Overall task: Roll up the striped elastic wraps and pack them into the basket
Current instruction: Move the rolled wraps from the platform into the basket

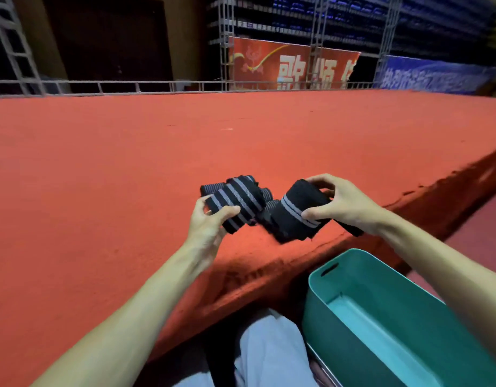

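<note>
Black elastic wraps with grey stripes lie in a bunch near the front edge of a red-carpeted platform (129,169). My left hand (209,224) grips one striped wrap (235,201) from below, thumb on top. My right hand (344,202) holds a partly rolled wrap (297,212), its loose tail hanging under my wrist. More striped wrap shows between and behind the two (267,195). A teal plastic basket (386,275) stands below the platform edge at the lower right, with nothing visible inside.
My legs in pale trousers (269,353) are under the platform edge beside the basket. Metal truss railing (157,86) runs along the platform's far side, with a red banner (291,65) and blue banner (431,75) behind. Darker red floor (475,241) lies to the right.
</note>
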{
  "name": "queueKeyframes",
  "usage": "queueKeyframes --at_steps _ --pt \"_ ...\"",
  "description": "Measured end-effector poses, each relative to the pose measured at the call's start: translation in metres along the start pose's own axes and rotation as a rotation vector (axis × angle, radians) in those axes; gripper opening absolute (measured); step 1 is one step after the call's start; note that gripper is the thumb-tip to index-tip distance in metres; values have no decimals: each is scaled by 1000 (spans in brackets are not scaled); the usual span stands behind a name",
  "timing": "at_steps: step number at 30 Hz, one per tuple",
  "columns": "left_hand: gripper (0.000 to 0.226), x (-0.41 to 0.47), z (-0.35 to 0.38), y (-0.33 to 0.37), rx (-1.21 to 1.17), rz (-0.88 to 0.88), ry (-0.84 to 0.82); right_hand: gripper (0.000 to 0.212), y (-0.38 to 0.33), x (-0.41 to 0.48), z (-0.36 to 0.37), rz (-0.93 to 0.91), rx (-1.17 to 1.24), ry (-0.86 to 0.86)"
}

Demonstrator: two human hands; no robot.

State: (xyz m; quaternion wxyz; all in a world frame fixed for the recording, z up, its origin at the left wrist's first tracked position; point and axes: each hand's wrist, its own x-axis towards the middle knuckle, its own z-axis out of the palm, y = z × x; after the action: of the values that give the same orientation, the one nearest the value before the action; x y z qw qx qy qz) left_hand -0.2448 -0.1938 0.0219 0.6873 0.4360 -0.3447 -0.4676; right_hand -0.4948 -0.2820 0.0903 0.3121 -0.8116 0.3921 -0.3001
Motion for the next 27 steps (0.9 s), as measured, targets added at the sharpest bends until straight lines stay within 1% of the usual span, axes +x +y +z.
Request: queueKeyframes --at_steps 3,5,7,9,14,16,19,20,23,24,25,27 --pt "61 -6 51 -16 19 -8 -65 56 38 -50 -31 152 142 72" --pt "51 -12 84 -30 66 -37 -106 53 65 -82 -44 243 205 100" --pt "52 -14 110 -52 146 -61 -119 51 95 -106 -51 322 244 111" --pt "52 -16 131 -75 190 -122 -120 51 128 -121 -54 402 236 104" --pt "47 -7 167 -118 354 -202 -150 45 209 -128 -37 596 214 103" --pt "50 -1 176 -131 384 -222 -155 53 240 -123 -21 670 169 84" --pt "65 10 183 -149 459 -249 -154 65 280 -111 4 773 63 -20" --pt "64 12 184 -153 485 -251 -155 66 291 -108 12 802 59 -41" --pt "49 24 185 -162 521 -211 -165 62 313 -95 32 857 96 -53" --pt "47 25 184 -162 536 -205 -174 68 320 -92 38 868 112 -40" --pt "47 25 183 -163 552 -198 -189 80 333 -91 47 869 135 -26" --pt "48 27 181 -163 568 -179 -210 105 380 -92 68 850 192 -16"
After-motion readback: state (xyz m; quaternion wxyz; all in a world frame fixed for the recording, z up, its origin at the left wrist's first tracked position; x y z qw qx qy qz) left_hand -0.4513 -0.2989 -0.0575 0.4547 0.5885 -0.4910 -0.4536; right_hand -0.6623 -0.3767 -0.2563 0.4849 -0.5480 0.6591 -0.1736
